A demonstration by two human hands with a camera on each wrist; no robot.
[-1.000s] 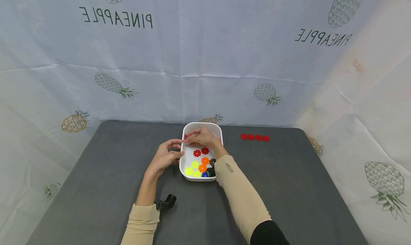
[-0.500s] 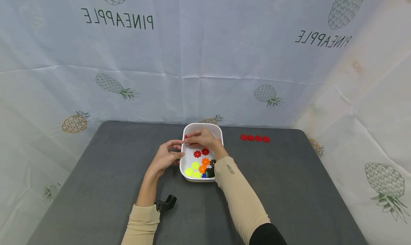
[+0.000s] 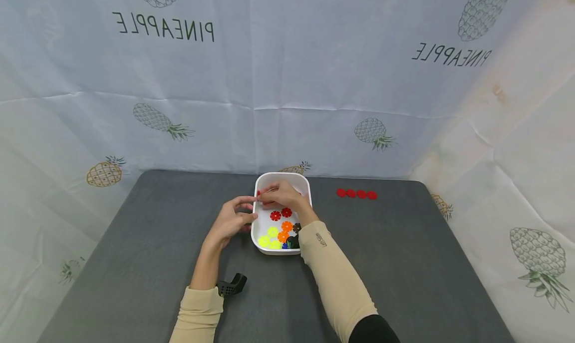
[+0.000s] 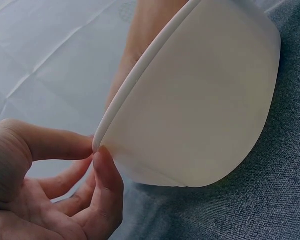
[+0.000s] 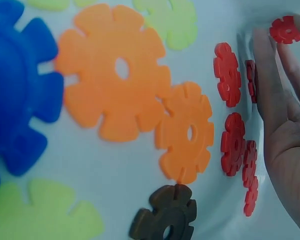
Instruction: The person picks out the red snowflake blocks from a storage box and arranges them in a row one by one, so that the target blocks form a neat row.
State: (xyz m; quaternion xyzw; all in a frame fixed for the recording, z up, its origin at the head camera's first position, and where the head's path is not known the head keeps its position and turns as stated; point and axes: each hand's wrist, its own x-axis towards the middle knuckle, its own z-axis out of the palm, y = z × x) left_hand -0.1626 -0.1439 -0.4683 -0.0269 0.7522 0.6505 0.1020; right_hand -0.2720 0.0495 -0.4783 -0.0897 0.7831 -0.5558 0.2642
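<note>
Head view, tray (image 3: 274,178): long axis running near to far
Left hand (image 3: 229,220): pinching its rim (image 4: 136,75)
Right hand (image 3: 283,195): pinching red disc (image 5: 280,33)

1. I see the left hand (image 3: 228,221) just left of the white tub (image 3: 275,251), thumb and a finger pinching its rim.
2. The right hand (image 3: 284,195) is inside the tub's far half, fingertips pinching.
3. Both forearms (image 3: 336,277) slant in from the tub's near side.
</note>
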